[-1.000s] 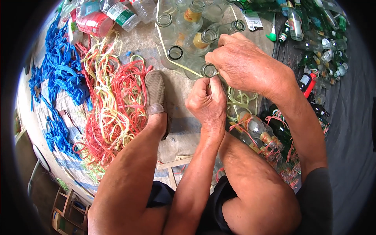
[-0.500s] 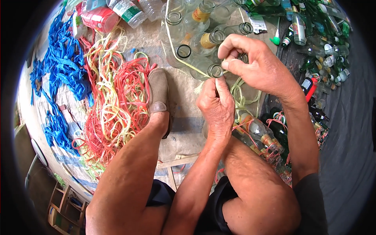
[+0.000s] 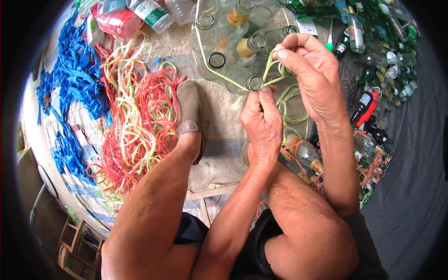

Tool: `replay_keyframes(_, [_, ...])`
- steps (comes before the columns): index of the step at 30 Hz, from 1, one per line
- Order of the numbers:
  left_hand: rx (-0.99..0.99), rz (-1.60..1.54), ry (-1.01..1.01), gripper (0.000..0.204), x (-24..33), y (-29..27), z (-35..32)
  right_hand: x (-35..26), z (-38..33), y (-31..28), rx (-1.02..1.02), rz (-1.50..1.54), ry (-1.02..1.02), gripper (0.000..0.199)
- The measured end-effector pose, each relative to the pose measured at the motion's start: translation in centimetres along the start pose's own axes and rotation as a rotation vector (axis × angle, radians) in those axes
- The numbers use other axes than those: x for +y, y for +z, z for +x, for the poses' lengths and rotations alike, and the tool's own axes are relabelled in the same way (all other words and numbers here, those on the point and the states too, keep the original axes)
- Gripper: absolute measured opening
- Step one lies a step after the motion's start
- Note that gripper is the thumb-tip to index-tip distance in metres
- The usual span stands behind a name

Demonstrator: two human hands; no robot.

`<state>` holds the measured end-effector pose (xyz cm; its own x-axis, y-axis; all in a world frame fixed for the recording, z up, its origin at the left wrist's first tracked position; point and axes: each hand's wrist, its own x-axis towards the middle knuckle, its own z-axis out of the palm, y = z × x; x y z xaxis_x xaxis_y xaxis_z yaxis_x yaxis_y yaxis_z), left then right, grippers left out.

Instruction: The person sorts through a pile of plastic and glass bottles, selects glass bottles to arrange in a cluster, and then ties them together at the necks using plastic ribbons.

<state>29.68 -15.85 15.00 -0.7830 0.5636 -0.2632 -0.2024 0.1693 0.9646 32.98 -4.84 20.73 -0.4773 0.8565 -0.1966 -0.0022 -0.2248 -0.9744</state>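
Observation:
Clear glass bottles (image 3: 232, 49) stand upright in a cluster in front of me, with a pale yellow-green plastic cord (image 3: 267, 70) running round them. My left hand (image 3: 262, 123) is closed in a pinch on this cord, just below the mouth of the nearest bottle (image 3: 255, 83). Above and to its right, my right hand (image 3: 319, 77) pinches a length of the cord between thumb and forefinger. That length rises taut from the nearest bottle, and a loop hangs under my right fingers. Looser cord trails on the ground sheet beside my left hand.
Tangled red and yellow cords (image 3: 140, 116) lie left of my shoed foot (image 3: 189, 105), with blue strips (image 3: 77, 79) farther left. Plastic bottles (image 3: 156, 16) lie at the back left. Green bottles (image 3: 371, 32) pile up at the right, beside a dark sheet (image 3: 410, 154). Tied bottles (image 3: 305, 151) lie near my right knee.
My right hand has moved up and right from the nearest bottle's mouth, drawing the cord out. The left hand stays nearly in place, still pinching.

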Motion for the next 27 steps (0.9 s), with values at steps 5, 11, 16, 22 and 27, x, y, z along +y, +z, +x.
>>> replay_keyframes(5, [-0.019,-0.026,-0.029,0.025,0.0,0.1,-0.2,0.9,-0.6,0.2,0.063,0.058,-0.099,0.018])
replay_keyframes(11, [-0.025,-0.047,-0.056,0.027,0.0,0.1,-0.1,1.6,-1.1,0.8,0.047,0.005,-0.202,0.026])
replay_keyframes(16, [-0.055,-0.060,-0.078,0.021,0.4,0.1,-0.1,2.3,-1.1,0.5,0.001,-0.107,-0.307,0.033])
replay_keyframes(22, [-0.028,-0.120,-0.081,0.022,0.0,0.4,-0.2,2.4,-0.7,1.0,0.050,-0.338,-0.363,0.044])
replay_keyframes(27, [-0.049,-0.127,-0.086,0.024,0.2,0.4,-0.3,1.8,-0.4,0.8,0.006,-0.502,-0.347,0.049])
